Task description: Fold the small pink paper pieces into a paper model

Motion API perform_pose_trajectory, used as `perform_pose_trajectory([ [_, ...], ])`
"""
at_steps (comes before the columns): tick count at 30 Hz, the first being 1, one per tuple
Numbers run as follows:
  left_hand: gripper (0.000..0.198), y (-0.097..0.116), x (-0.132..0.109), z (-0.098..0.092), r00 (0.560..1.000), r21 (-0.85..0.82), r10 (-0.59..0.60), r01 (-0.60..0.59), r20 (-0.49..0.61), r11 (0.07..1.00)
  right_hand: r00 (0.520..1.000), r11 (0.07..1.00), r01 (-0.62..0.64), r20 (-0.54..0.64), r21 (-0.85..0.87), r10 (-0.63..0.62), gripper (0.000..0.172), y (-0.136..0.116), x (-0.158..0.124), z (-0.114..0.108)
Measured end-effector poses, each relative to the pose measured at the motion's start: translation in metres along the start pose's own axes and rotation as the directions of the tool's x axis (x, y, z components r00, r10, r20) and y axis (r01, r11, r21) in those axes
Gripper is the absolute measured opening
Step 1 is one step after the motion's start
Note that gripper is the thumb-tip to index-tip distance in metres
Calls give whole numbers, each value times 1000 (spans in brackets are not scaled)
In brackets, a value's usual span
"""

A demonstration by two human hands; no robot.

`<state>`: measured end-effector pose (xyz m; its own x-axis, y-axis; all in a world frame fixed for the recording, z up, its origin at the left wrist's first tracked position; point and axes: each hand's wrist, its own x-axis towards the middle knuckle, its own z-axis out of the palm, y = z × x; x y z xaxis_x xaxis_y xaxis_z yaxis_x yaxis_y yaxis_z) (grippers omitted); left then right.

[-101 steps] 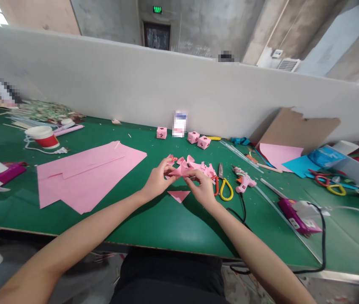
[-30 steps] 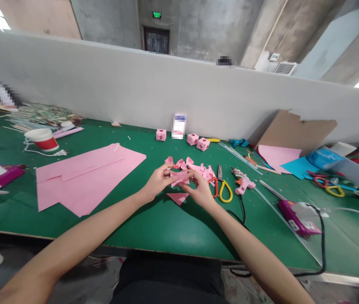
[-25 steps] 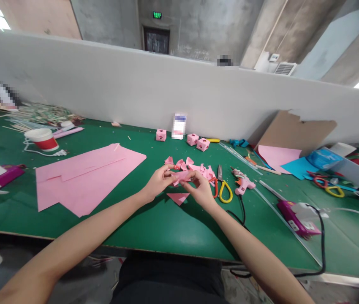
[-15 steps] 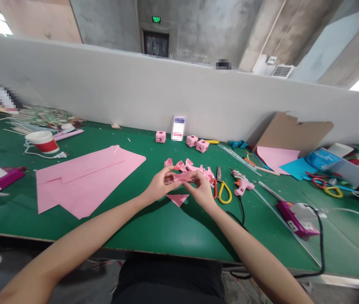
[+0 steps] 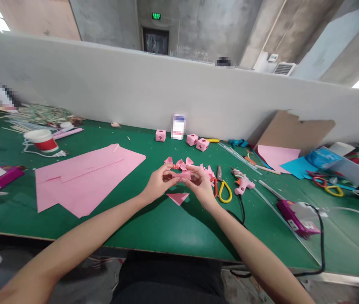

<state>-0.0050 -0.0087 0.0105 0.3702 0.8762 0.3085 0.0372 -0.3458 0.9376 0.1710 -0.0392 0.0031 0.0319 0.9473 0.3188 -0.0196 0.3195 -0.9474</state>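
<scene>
Between my fingertips is a small folded piece of pink paper (image 5: pixel 184 174), partly hidden by the fingers. My left hand (image 5: pixel 159 183) pinches its left side, and my right hand (image 5: pixel 199 184) is closed on its right side. Just below the hands, a pink paper triangle (image 5: pixel 178 198) lies on the green table. Several folded pink pieces (image 5: pixel 188 161) lie behind my fingers. More pink scraps (image 5: pixel 209 172) are by my right hand, beside scissors (image 5: pixel 225 192) with yellow and red handles.
Large pink sheets (image 5: pixel 93 179) cover the table's left. Pink paper cubes (image 5: pixel 160 135) stand at the back. A pink glue gun (image 5: pixel 244 184) with a black cord and a purple power strip (image 5: pixel 296 217) lie to the right. A paper cup (image 5: pixel 42 140) is at the far left.
My hands have drawn slightly closer together. The pink paper between them has turned and now shows a smaller, more folded face. The triangle and other items stay in place.
</scene>
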Motion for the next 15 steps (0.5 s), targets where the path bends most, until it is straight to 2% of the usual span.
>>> perform_pose_trajectory([
  [4,45,-3,0,-1,1000,4,10,-10,-3,1000,997,996,-78,13,31,77,34,-1,0,-2],
  [7,46,-3,0,0,1000,1,9,-9,-8,1000,997,997,-71,18,29,71,27,0,0,-4],
  [15,44,0,-1,1,1000,-5,16,-16,-17,1000,999,998,-44,16,43,43,23,-1,0,-4],
])
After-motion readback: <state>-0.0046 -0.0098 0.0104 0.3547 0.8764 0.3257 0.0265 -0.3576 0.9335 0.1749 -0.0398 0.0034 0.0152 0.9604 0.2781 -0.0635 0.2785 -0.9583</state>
